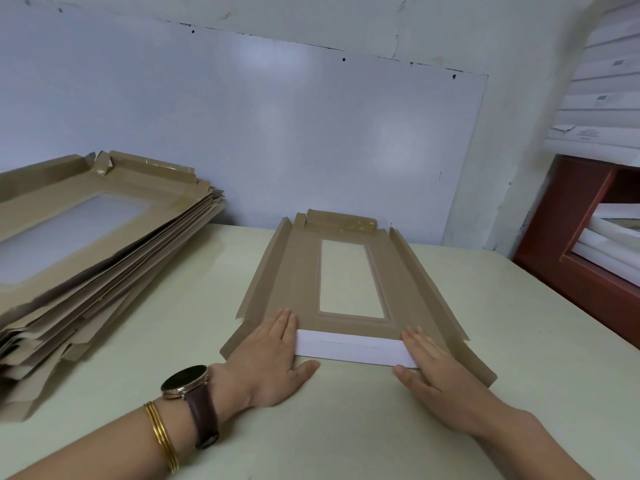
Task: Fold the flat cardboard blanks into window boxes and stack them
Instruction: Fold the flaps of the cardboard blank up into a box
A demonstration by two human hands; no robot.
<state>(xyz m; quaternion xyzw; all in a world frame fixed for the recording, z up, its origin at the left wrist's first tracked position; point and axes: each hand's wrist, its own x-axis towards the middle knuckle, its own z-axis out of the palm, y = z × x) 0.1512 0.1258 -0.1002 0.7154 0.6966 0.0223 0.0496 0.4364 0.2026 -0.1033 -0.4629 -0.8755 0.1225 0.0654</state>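
A brown cardboard blank (301, 271) with a clear rectangular window lies flat on the table in front of me. Its long side flaps are raised a little. The near end flap (349, 349) is folded over, showing its white side. My left hand (273, 355) lies flat with straight fingers on the left end of that flap. My right hand (429, 362) presses flat on the right end. A tall pile of flat window blanks (90, 244) sits at the left of the table.
The cream table (346, 427) runs to a white board (242, 116) leaning on the wall behind. At the right stands a red-brown shelf unit (571, 237) holding white sheets, with more white stacks above it.
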